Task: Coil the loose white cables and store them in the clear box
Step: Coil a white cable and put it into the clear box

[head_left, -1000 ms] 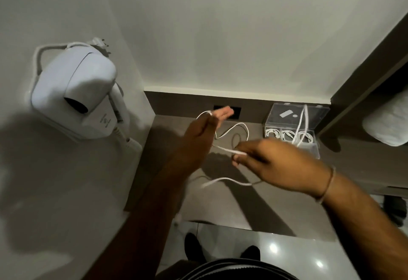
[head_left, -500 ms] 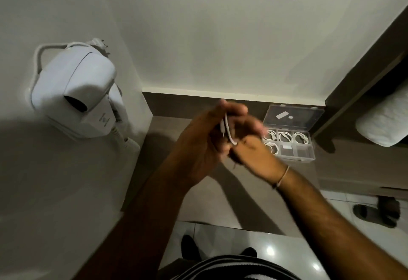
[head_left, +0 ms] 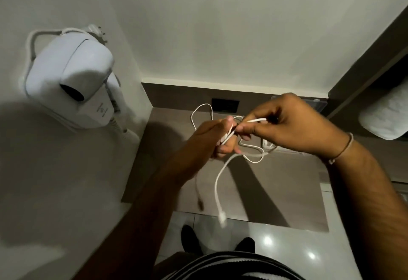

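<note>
I hold a thin white cable (head_left: 217, 182) above the brown counter. My left hand (head_left: 217, 139) grips one stretch of it in a fist, and my right hand (head_left: 289, 125) pinches another stretch just beside it. One end dangles down with its plug blurred; a loop rises toward the back wall. The clear box (head_left: 318, 105) sits at the back right of the counter, mostly hidden behind my right hand; only its lid corner and a white bit below the hand show.
A white wall-mounted hair dryer (head_left: 72, 85) hangs on the left wall. A dark socket plate (head_left: 225, 105) is set in the back panel. A rolled white towel (head_left: 386, 116) lies on a shelf at right. My feet stand on glossy floor tiles (head_left: 287, 242).
My hands were pressed together by the box half a second ago. Now they have drawn slightly apart, and the cable hangs loose with one end dangling toward the floor.
</note>
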Available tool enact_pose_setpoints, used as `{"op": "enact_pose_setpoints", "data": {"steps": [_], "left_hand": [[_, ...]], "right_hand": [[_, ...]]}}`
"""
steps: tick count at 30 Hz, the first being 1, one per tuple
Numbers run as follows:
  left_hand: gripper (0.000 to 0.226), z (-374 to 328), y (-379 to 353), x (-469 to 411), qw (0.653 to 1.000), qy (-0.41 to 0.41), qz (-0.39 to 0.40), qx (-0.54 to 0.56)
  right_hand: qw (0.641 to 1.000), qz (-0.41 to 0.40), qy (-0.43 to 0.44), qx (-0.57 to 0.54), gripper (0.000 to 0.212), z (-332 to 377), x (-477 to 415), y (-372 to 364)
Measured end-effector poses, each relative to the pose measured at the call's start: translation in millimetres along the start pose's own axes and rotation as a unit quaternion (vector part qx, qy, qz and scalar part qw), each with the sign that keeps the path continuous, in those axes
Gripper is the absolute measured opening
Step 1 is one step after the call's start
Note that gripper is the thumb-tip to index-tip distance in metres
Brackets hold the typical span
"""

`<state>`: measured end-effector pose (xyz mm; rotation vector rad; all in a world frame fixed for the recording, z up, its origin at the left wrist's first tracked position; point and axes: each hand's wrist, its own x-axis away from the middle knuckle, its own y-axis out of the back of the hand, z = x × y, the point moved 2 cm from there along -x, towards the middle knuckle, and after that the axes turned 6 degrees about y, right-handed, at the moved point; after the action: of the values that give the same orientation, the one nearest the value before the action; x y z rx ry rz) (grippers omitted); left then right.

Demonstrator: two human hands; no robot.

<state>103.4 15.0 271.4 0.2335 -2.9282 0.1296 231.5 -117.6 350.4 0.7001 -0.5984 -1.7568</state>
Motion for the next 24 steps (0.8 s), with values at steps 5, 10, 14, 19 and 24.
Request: {"op": "enact_pose_setpoints", "data": {"steps": [5, 10, 14, 19, 24], "left_hand": [[0.051, -23, 6, 24, 0.961, 0.039, 0.208, 0.179], [0.037, -58, 4, 27, 0.852, -0.08, 0.253, 0.45], [0.053, -50, 27, 7, 0.883, -0.115, -0.023, 0.456], [0.043, -36, 10, -6, 0.971, -0.116, -0.189, 0.087], [0.043, -31, -2, -5, 0.972, -0.027, -0.149, -0.177]], "right_hand": [[0.989, -0.106, 0.034, -0.095, 0.023, -2, -6, 8], [0.98, -0.117, -0.014, -0.163, 0.042, -1, -14, -59], [0.975, -0.014, -0.085, -0.203, 0.035, 9, -2, -100], [0.983, 0.165, -0.076, -0.015, 0.027, 17, -8, -54], [0.986, 0.152, -0.065, -0.032, 0.021, 12, -14, 26]]}}
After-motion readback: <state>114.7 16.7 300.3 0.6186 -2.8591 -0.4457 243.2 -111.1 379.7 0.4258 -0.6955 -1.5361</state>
